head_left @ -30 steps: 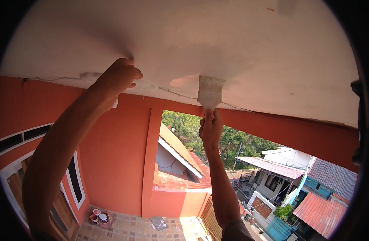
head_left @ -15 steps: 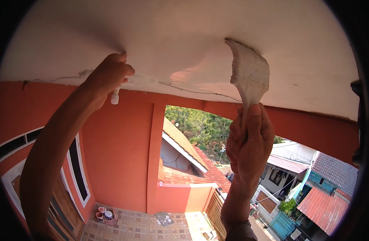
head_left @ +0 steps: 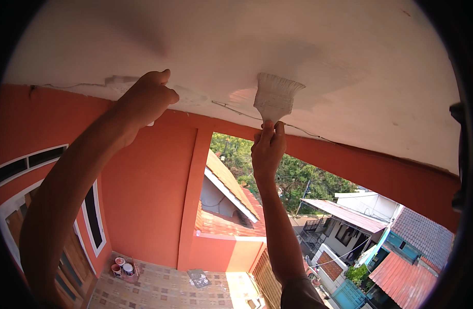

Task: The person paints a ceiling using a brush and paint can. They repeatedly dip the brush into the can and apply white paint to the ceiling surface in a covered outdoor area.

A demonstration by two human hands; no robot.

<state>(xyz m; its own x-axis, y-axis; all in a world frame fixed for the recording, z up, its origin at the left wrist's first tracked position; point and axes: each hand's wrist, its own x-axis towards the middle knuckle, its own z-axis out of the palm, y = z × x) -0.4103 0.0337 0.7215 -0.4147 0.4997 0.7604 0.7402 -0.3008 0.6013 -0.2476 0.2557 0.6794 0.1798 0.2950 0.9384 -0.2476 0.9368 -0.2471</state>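
Observation:
My right hand (head_left: 268, 149) is raised overhead and grips the handle of a wide paintbrush (head_left: 275, 98), its white-coated bristles pressed flat against the white ceiling (head_left: 298, 46). A thin crack runs along the ceiling just beside the brush. My left hand (head_left: 146, 99) is closed around a small white object and rests against the ceiling's edge, where the plaster is chipped above the orange wall (head_left: 144, 180). What that object is cannot be made out.
An orange beam (head_left: 380, 170) runs under the ceiling to the right. Far below lie a tiled patio (head_left: 159, 288) with small paint pots (head_left: 121, 268), a window and door on the left, tiled roofs, trees and neighbouring houses.
The right hand has swung the brush back left and turned it, so the bristles now lie flat on the ceiling nearer the crack. The left hand stays at the ceiling edge.

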